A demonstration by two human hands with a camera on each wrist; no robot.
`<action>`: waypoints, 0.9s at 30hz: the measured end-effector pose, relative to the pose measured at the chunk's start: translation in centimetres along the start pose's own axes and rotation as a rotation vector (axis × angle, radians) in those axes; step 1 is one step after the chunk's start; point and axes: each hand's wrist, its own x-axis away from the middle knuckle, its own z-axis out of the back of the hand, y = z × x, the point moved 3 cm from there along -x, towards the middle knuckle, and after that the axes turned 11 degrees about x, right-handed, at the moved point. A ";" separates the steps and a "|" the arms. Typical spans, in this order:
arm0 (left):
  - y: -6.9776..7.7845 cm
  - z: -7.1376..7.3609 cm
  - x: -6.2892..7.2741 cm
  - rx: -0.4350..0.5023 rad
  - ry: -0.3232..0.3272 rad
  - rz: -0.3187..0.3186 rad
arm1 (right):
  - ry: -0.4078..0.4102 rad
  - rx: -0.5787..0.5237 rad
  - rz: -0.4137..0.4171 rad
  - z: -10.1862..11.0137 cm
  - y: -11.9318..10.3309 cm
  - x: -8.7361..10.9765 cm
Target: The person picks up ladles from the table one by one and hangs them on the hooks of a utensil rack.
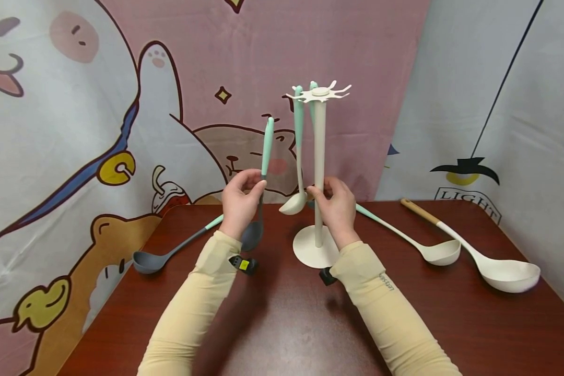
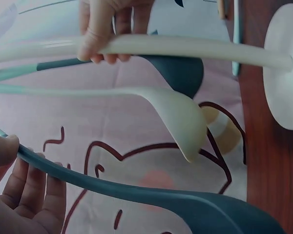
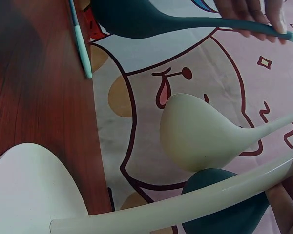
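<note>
1 dark ladle (image 1: 267, 149) near-vertical, bowl (image 1: 252, 238) down, in grip of left hand (image 1: 239, 202); upright stand (image 1: 319, 146) in right hand (image 1: 339, 210)

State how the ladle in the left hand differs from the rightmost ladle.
The held ladle has a mint handle; the rightmost ladle, a tan one. The held ladle's bowl is dark blue-grey; the rightmost ladle's is white. The left hand holds the first nearly upright; the second lies on the table. Both have long handles.
</note>
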 end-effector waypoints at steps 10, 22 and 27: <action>1.7 -0.7 -0.1 0.056 0.012 -0.024 | 0.001 0.001 0.004 0.0 0.0 0.0; 3.2 -1.8 -1.1 0.123 0.010 -0.038 | 0.003 -0.005 -0.003 0.0 -0.1 0.1; 3.5 -2.1 -1.5 0.122 0.011 -0.059 | 0.009 -0.007 0.003 0.0 -0.1 0.1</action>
